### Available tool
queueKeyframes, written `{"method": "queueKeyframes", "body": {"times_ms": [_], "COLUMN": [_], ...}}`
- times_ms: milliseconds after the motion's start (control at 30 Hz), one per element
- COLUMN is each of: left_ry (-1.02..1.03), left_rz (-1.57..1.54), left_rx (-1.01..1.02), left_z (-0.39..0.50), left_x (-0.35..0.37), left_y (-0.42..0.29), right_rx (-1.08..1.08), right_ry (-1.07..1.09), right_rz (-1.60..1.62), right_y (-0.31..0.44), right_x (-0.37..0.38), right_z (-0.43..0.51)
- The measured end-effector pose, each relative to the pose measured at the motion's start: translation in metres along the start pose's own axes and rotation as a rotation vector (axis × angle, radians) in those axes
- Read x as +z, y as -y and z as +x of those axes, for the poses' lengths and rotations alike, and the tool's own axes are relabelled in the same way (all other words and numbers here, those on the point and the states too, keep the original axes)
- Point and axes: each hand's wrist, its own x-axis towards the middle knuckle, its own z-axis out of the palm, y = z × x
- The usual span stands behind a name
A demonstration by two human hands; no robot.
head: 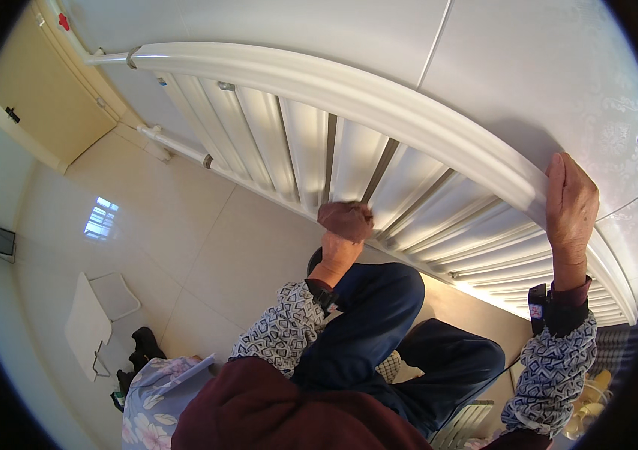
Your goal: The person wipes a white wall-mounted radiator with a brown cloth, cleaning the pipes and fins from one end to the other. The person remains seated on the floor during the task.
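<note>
A white column radiator (358, 152) stretches along the tiled wall before me, its thick top rail (296, 70) bowed by the lens. My left hand (342, 256) is closed around a bunched brown cloth (347, 220). The cloth lies over the lower ends of the middle columns, and its far side hides most of my fingers. At the right end, my right hand (573, 202) grips the top rail from above, thumb on the near side and the other fingers hidden behind it.
Pipes (181, 149) join the radiator at the left, near a cream door (51, 84). A white folding chair (88, 326) and a flower-patterned cloth (155, 405) are at lower left. My knees (403, 287) are close below the radiator. A slatted stool (468, 419) shows at lower right.
</note>
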Motion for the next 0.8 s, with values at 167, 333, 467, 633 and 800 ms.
{"method": "queueKeyframes", "body": {"times_ms": [167,333,467,633,800], "left_ry": [0.248,0.408,0.325,0.25,0.504], "left_rz": [0.105,0.077,0.096,-0.054,0.054], "left_rx": [-0.174,-0.318,-0.306,-0.17,-0.371], "left_z": [-0.072,-0.052,-0.04,-0.057,-0.082], "left_x": [0.034,0.03,0.007,0.0,0.02], "left_y": [0.07,0.054,0.026,0.044,0.075], "right_rx": [0.001,-0.023,0.018,0.001,0.02], "right_ry": [-0.007,-0.028,-0.004,-0.015,-0.013], "right_rz": [0.032,0.009,0.003,0.004,0.0], "right_y": [0.0,-0.001,0.0,-0.001,0.001], "right_x": [0.001,0.001,0.002,0.002,0.002], "right_z": [0.001,0.003,0.001,0.001,0.002]}}
